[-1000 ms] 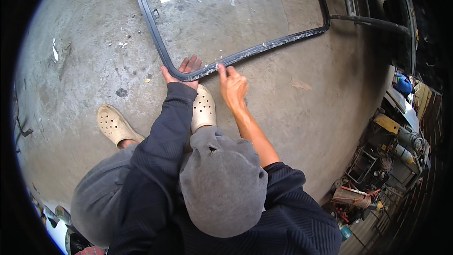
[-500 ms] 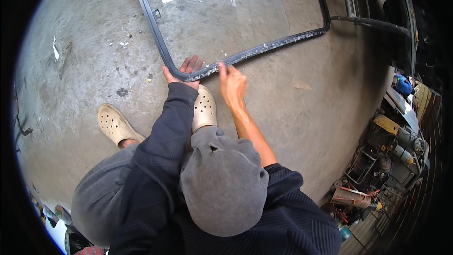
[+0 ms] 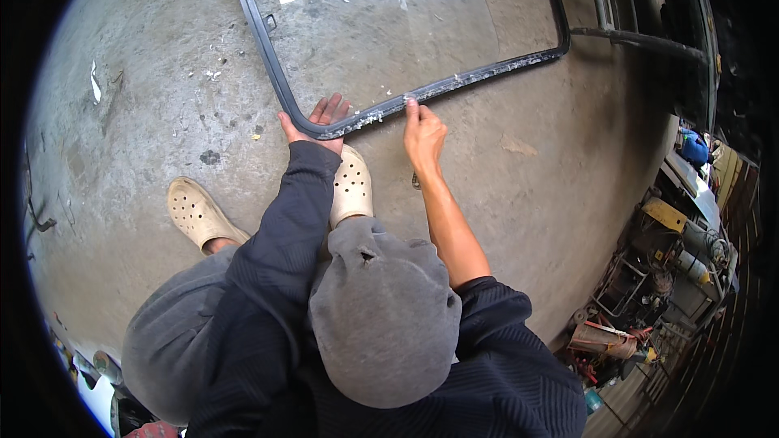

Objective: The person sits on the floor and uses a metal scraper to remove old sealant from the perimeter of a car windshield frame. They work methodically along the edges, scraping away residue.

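Note:
A glass window with a dark, rounded frame lies in front of me. White flaky residue clings along the frame's near edge. Under the near left corner rests my left hand, its palm beneath the frame and its spread fingers showing through the glass. My right hand is closed, fingers curled, with the thumb and fingertip against the near edge to the right of the corner. Whether a small thing sits in those fingers is hidden.
My beige clogs stand on the concrete floor. At the right, a dark metal bar reaches toward the window's corner. Farther down the right side are piled tools and machine parts. White scraps lie on the floor.
My right hand has slid to the right along the frame's near edge, and loose white flakes now show where it was. The left hand and the window stay nearly in place.

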